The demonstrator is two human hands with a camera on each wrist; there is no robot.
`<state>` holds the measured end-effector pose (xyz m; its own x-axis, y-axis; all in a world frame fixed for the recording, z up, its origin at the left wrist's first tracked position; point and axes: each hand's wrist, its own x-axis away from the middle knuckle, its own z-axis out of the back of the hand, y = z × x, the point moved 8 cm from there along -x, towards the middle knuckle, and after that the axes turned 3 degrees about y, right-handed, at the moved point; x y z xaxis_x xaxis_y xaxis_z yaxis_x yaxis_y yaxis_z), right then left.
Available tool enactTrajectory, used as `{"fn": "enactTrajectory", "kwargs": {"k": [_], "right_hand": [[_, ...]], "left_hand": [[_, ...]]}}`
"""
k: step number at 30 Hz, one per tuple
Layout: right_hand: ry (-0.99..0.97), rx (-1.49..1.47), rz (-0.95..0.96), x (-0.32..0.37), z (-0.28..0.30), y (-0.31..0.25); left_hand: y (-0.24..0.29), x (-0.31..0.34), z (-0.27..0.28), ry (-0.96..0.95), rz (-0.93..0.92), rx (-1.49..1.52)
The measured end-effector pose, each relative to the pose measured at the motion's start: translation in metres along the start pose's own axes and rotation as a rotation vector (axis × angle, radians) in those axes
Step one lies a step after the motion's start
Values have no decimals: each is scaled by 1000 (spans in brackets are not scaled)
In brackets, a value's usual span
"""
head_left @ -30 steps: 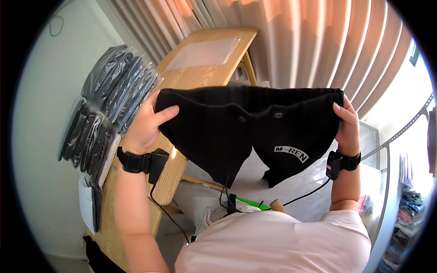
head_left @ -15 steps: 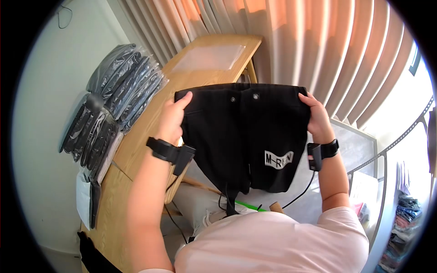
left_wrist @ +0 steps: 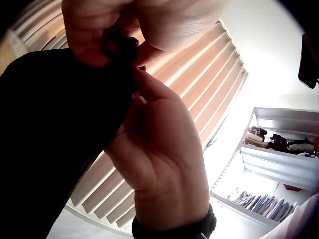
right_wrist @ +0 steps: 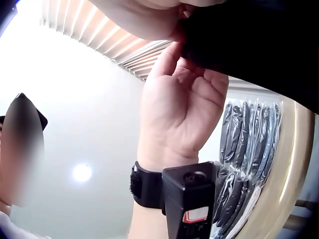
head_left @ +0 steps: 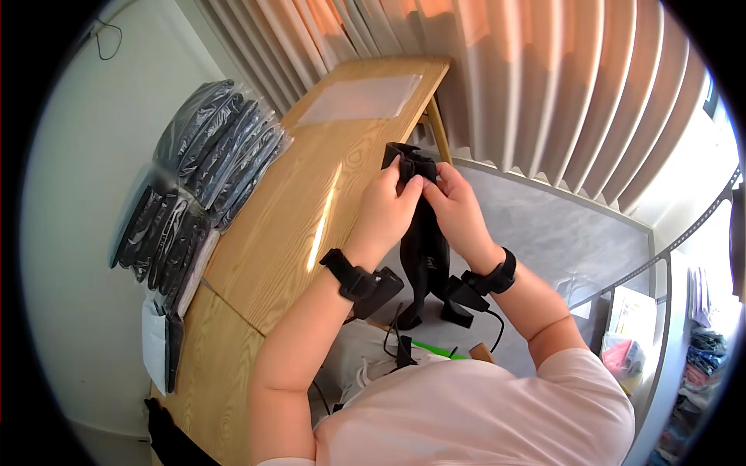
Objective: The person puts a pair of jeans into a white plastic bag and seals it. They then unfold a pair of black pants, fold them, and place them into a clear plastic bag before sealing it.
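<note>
Black pants (head_left: pixel 426 241) hang gathered lengthwise in front of the body, their two legs falling side by side. My left hand (head_left: pixel 387 208) pinches the waistband at its left, thumb on top. Close beside it, my right hand (head_left: pixel 460 213) grips the waistband's other side, the thumbs almost meeting. In the left wrist view, the right hand (left_wrist: pixel 162 144) holds the dark cloth from below. The left hand (right_wrist: pixel 184 109) in the right wrist view has fingers curled at the cloth's edge. Folds hide most of the white lettering on one leg.
A wooden table (head_left: pixel 291 225) stands at the left, with a flat translucent sheet (head_left: pixel 361 99) at its far end. Stacks of bagged dark clothes (head_left: pixel 221 155) line its wall side. At the right is a metal shelf frame (head_left: pixel 660 326) beside more clothes; curtains (head_left: pixel 544 85) hang behind.
Both hands came together from far apart, bringing the waistband's ends to the middle. The pants went from spread wide, with lettering facing me, to a narrow gathered bundle.
</note>
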<state>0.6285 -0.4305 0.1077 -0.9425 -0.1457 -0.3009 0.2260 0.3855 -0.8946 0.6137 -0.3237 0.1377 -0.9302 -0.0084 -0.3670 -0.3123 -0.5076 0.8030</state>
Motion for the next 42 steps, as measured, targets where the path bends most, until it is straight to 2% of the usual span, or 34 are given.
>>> {"fn": "enactTrajectory", "kwargs": {"k": [1,3,6,9,11,13,15,17,19,21,23,25,27,29,32,35,36,37,39,41,42], "right_hand": [[-27,27,-8,0,0,-1],[-21,81,11,-7,7,6],[-69,8,31,-9,7,3],[-105,76,39,-7,6,-5],[-131,26,3,-3,3,-14],[-160,-23,-36,1,1,-17],[-228,111,22,3,-2,-22],[-229,143,30,6,-2,-26],[-237,167,46,8,-7,-29],[-249,6,-71,11,-10,-22],[-317,30,-98,14,-12,-23],[-381,60,-125,18,-14,-21],[-431,263,140,23,-20,-37],[-413,318,96,23,-17,-38],[-355,170,-53,18,-12,-36],[-269,63,-17,13,-4,-38],[-252,49,-3,12,-4,-41],[-241,43,-17,12,-4,-40],[-230,218,164,11,-5,-49],[-216,205,184,7,-3,-45],[-219,220,249,6,-3,-47]], "left_hand": [[-1,2,0,-1,4,-1],[-1,5,-4,-61,59,194],[4,7,-1,-43,17,225],[17,9,8,-49,15,275],[19,5,21,-58,25,157],[52,8,34,32,-419,-345],[59,7,39,20,-423,-260],[71,13,39,22,-580,-331],[68,12,39,-4,-560,-286],[67,13,38,-30,-536,-243],[56,11,35,-103,-344,-190],[50,9,37,-104,-288,-169],[45,7,40,-107,-226,-147],[40,6,38,-151,-169,-229],[38,8,32,-220,-211,-394],[42,14,38,-291,-138,-233],[46,15,39,-331,-72,-287],[49,16,39,-346,-61,-286],[66,12,40,-268,-237,-314],[72,8,43,-220,-323,-338],[73,5,45,-227,-296,-396]]}}
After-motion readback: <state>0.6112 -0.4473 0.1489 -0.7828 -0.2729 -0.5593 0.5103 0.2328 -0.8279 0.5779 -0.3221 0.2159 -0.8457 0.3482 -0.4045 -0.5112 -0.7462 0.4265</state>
